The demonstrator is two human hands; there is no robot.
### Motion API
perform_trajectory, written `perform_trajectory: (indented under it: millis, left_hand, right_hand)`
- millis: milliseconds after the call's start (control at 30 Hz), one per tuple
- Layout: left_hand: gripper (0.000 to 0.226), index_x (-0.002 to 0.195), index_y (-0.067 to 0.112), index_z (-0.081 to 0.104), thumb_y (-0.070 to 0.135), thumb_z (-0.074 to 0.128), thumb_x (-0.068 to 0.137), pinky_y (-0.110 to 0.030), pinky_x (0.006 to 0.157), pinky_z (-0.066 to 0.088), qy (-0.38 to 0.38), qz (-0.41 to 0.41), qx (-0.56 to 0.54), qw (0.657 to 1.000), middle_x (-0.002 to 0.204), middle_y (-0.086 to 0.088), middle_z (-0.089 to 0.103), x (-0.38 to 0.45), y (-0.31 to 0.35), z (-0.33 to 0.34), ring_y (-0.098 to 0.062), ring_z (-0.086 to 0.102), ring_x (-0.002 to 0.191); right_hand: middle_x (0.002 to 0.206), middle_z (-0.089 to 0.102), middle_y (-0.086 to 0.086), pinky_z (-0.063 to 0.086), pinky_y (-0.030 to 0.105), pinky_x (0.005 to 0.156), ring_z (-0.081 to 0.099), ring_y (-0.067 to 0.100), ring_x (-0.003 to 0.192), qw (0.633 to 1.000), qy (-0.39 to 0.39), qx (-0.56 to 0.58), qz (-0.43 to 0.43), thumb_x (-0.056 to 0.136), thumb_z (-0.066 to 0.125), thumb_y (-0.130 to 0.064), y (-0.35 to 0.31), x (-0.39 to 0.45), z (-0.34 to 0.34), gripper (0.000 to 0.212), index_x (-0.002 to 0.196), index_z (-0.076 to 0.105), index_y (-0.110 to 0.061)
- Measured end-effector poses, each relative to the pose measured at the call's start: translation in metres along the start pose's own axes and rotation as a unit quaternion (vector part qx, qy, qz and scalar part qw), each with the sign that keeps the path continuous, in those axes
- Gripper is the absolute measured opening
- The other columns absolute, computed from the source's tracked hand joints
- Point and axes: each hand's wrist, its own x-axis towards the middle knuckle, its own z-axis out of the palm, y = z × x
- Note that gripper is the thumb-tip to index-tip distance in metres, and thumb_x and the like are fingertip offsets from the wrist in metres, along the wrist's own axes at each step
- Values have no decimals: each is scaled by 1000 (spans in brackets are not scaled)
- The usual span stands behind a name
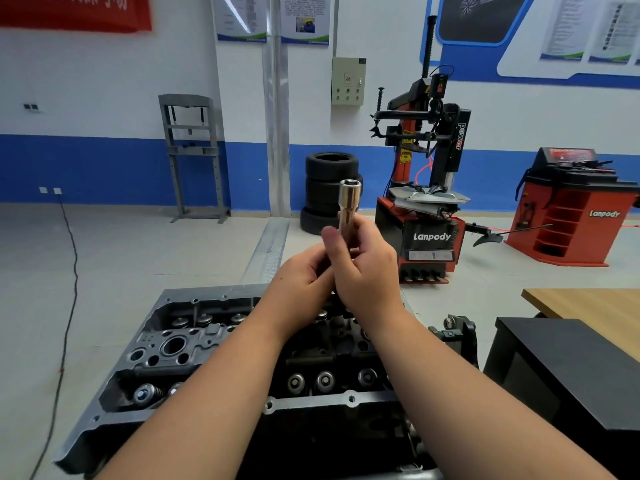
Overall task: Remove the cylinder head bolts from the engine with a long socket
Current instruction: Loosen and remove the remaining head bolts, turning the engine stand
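Gripping long socket w/ both hands' curled fingers, "Lanpody" machine behind.

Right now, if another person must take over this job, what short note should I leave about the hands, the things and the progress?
Right hand: grips the long socket by its lower part, open end up, raised above the engine.
Left hand: fingers curled at the socket's lower end; what it holds there is hidden.
Engine: directly below the hands, its top uncovered, valve springs showing.
Done: the socket is in hand. Whether any bolt is already out, I cannot tell.
Left: no handle or ratchet is visible; the socket is not yet on a bolt. It probably needs a driver before loosening the cylinder head bolts.
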Motion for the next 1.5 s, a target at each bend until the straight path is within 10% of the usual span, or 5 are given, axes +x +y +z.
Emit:
perform_trajectory:
  millis: [267,500,800,933,1500]
  left_hand:
    - [33,102,35,70,57,45,103,-42,77,59,19,-21,-33,999,93,2,75,0,-1,6,-22,71,89]
    - [13,105,44,71,34,64,100,-20,65,59,43,-10,-39,998,93,13,78,1,-1,3,-7,74,83]
    - [25,100,39,70,48,48,107,-44,72,60,13,-27,-30,999,85,6,75,-1,0,6,-16,70,79]
    - [14,111,42,70,39,59,103,-22,68,59,19,-18,-24,999,96,13,77,0,0,4,-7,73,87]
    - [14,107,32,72,40,62,101,-27,61,58,51,-32,-64,996,89,4,76,1,1,5,-11,73,75]
  right_hand:
    - [77,63,-9,41,10,65,59,3,75,1000,-7,2,0,102,49,-31,1,1,3,18,91,61,-23]
    - [78,63,-17,45,10,66,63,0,75,1000,-16,0,14,93,65,-37,-1,-1,1,12,93,53,-36]
    - [81,67,-3,48,19,69,62,8,78,999,-11,8,33,101,43,-36,4,0,3,25,92,60,-20]
    - [74,60,-12,43,10,62,60,4,70,1000,-3,5,11,95,61,-41,-1,-1,2,13,93,51,-33]
    - [77,62,-18,42,5,65,63,-3,75,1000,-11,6,5,98,56,-31,-1,-1,2,11,88,56,-35]
